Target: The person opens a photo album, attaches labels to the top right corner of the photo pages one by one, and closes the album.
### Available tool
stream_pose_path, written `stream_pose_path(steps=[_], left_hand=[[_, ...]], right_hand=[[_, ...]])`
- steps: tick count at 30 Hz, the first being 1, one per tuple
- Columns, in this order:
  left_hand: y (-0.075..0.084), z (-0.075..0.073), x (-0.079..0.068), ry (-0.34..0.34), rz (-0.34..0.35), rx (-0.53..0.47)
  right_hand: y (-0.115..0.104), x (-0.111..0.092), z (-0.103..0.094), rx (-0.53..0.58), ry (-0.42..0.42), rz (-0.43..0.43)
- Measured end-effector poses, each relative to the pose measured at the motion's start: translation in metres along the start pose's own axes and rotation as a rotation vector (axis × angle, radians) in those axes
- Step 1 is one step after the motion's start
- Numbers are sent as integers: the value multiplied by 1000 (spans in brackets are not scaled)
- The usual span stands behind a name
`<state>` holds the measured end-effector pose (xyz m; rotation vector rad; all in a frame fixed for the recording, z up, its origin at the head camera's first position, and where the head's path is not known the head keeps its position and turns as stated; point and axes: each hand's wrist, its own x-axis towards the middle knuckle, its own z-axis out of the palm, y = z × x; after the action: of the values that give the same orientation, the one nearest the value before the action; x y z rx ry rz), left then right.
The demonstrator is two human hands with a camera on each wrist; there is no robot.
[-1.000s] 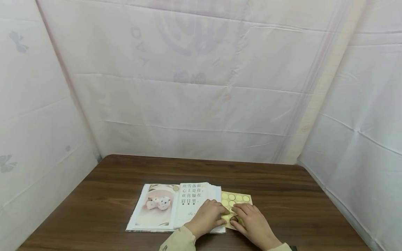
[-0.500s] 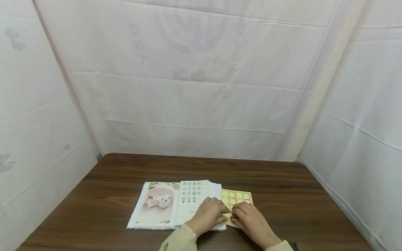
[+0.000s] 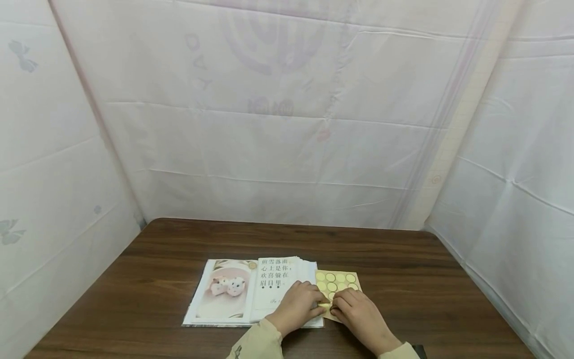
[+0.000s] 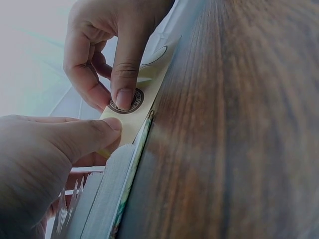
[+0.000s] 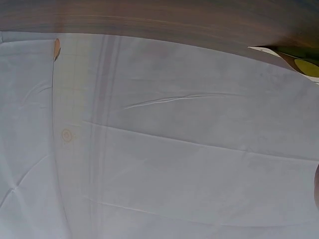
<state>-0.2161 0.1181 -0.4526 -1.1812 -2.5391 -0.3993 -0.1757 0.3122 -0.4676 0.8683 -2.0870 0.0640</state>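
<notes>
A yellow sheet of round stickers (image 3: 338, 277) lies at the right edge of an open book (image 3: 264, 294), partly over its page edges. My left hand (image 3: 297, 307) rests over the right page and pinches the sheet's near corner, thumb on top in the left wrist view. My right hand (image 3: 363, 317) has its fingers curled at the sheet's near part. There its thumb and forefinger pinch at a dark brown round sticker (image 4: 137, 101) with pale lettering. Whether that sticker's edge is lifted cannot be told. In the right wrist view only a sliver of the sheet (image 5: 306, 66) shows.
The book shows a photo page (image 3: 224, 291) on the left and large printed characters on the right. Beneath lies a dark wooden table (image 3: 157, 279). Pale cloth walls (image 3: 278, 164) stand behind and at both sides. A small black thing (image 3: 419, 351) shows beside the right sleeve.
My right thumb has drawn in under the fingers, covering the dark sticker that showed a second ago. The sheet has shifted very slightly; the left hand stays nearly still.
</notes>
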Motion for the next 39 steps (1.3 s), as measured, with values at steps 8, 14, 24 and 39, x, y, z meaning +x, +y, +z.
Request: stream_pose_path(steps=[8, 14, 24, 39], left_hand=[[1, 0, 0, -6, -10, -8], [1, -1, 0, -22, -23, -16], [2, -3, -1, -36, -38, -23], [1, -1, 1, -15, -29, -6]], right_hand=[[1, 0, -1, -15, 10, -18], [0, 1, 0, -19, 28, -31], [0, 0, 3, -38, 65, -46], [1, -1, 5, -82, 88, -56]])
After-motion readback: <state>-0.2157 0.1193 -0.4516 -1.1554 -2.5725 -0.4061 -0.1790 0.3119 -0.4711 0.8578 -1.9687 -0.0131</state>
